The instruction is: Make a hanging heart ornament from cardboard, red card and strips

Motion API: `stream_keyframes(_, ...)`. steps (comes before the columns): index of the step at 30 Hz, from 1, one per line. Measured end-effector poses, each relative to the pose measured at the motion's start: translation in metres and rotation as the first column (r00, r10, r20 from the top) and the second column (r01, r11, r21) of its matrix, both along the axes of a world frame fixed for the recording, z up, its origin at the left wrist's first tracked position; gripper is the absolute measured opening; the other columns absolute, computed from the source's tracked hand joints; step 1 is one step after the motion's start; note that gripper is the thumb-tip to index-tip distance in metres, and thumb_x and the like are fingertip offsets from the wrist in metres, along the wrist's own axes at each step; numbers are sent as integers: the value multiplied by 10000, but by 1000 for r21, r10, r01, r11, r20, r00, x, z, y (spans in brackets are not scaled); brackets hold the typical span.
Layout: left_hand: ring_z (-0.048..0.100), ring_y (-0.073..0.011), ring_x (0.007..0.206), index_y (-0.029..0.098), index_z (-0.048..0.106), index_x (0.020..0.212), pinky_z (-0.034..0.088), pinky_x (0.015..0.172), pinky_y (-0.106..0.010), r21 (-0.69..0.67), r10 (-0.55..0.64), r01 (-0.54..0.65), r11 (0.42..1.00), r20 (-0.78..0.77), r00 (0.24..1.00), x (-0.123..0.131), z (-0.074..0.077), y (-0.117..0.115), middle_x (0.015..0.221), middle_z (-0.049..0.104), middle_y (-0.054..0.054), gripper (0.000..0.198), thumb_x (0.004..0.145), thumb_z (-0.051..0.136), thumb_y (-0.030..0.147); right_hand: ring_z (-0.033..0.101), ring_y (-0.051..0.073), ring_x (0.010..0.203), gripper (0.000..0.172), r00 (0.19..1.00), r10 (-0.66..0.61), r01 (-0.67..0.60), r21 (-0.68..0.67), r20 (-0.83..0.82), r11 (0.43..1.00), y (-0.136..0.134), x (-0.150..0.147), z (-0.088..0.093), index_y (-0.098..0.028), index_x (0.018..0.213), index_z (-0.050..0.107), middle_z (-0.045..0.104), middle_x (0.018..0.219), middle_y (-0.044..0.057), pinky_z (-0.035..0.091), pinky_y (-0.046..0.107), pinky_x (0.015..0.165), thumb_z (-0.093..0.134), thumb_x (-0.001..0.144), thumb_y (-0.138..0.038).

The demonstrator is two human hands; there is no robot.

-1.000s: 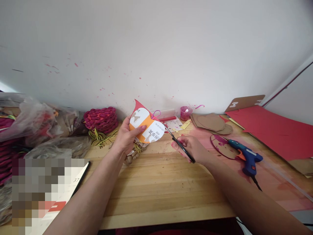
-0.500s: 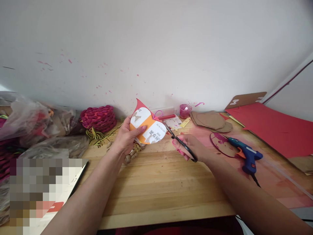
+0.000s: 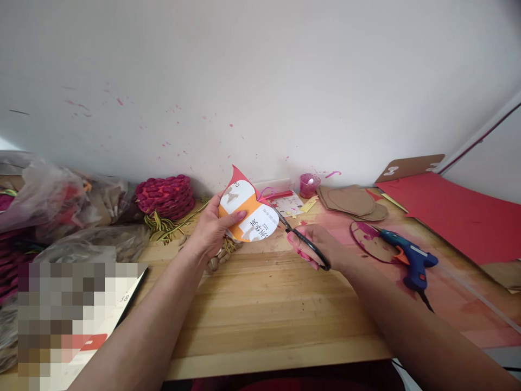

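Note:
My left hand (image 3: 214,228) grips a heart-shaped card piece (image 3: 248,214), its thumb flat on the face. The piece is white with an orange band, dark handwriting and torn brown patches. Red paper (image 3: 239,175) shows behind its upper edge. A pink loop (image 3: 266,192) stands at the heart's notch. My right hand (image 3: 311,244) is closed round the black handles of a pair of scissors (image 3: 307,243). The blades point up and left to the heart's right lobe near the notch, where the tips are partly hidden against the paper. Several pebble-like pieces (image 3: 214,263) lie beneath my left hand.
A blue glue gun (image 3: 419,263) rests beside a round card piece (image 3: 366,241). Red sheets (image 3: 459,212) and brown card shapes (image 3: 345,201) lie right. A pink cup (image 3: 309,185) stands by the wall. Left are magenta braided bundles (image 3: 165,196), plastic bags (image 3: 49,184) and a phone-like screen (image 3: 118,298).
The heart piece has tilted slightly in my left hand and shifted a little right. The scissors stay at its right lobe, their blades looking closer together. The screen's number went from 37 to 38.

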State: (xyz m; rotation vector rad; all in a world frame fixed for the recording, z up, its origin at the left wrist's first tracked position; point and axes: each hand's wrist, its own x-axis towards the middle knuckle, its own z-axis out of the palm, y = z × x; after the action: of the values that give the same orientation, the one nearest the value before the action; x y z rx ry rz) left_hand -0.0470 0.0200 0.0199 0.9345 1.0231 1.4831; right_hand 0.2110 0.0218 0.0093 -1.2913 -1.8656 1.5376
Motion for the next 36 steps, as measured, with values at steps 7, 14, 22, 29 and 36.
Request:
stream_keyframes(7,740,-245,975,228,631,1252,652,796,-336,-2,0,0,1000,12,1000,-1,0,0,1169,747,-81,761,567,958,175,351,70,347,587,999,-24,22,44,32,999,-3,-2,5,-222,634,424,406,486,-68,279,231,321,687,756,-733)
stream_keyframes(14,739,-273,997,218,633,1277,650,775,-345,-26,-6,5,1000,-15,1000,-3,2,-1,1179,748,-99,789,558,958,184,316,74,398,619,998,-35,29,120,46,992,-4,-4,9,-233,576,368,352,490,-61,241,245,366,698,735,-732)
stream_keyframes(22,738,-262,974,226,633,1328,646,731,-311,-30,-5,5,1000,-2,1000,-5,7,-1,1219,730,-107,848,545,954,165,336,72,329,575,998,-4,0,65,60,998,-3,-1,8,-229,601,400,338,457,-89,307,224,285,736,739,-674)
stream_keyframes(29,732,-283,1022,240,648,1305,653,769,-339,-27,3,-3,1000,10,1000,-4,8,-2,1219,732,-106,817,552,953,163,370,69,325,565,1000,11,-11,-29,-26,1000,-4,-1,7,-219,619,418,384,449,-84,313,201,289,726,746,-676)
stream_keyframes(36,734,-287,1021,232,642,1316,656,739,-327,-33,9,-8,999,19,1000,-5,8,-1,1236,729,-113,844,537,960,161,352,74,333,552,1000,-13,13,-6,-17,1000,-6,-2,5,-221,625,427,369,452,-87,306,210,284,728,757,-664)
